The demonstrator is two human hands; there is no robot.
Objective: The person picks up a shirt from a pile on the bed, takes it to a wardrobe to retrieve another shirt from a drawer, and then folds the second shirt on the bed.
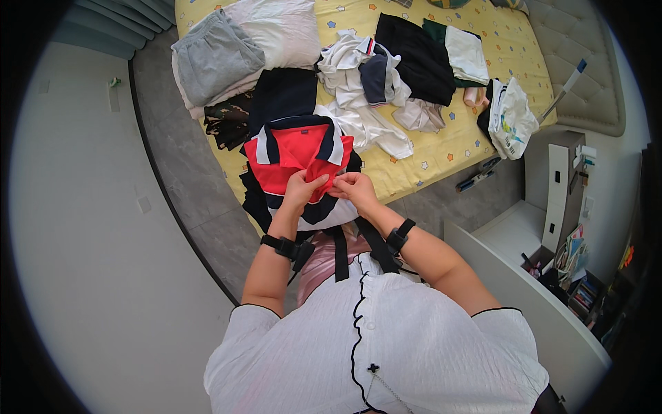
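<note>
A red, white and navy polo shirt lies collar-up across the near edge of the bed, its collar spread and pointing away from me. At its front placket, my left hand pinches the red fabric between thumb and fingers. Just to the right, my right hand grips the placket edge with its fingertips, close to the left thumb. The cloth bunches between both hands, and any button there is hidden by the fingers. Dark folded clothing sticks out from under the shirt.
Beyond the shirt lie navy cloth, camouflage fabric, grey shorts on a pale pillow, rumpled white shirts and black cloth. A white printed bag rests at the bed's right edge. An open-topped white cabinet stands right.
</note>
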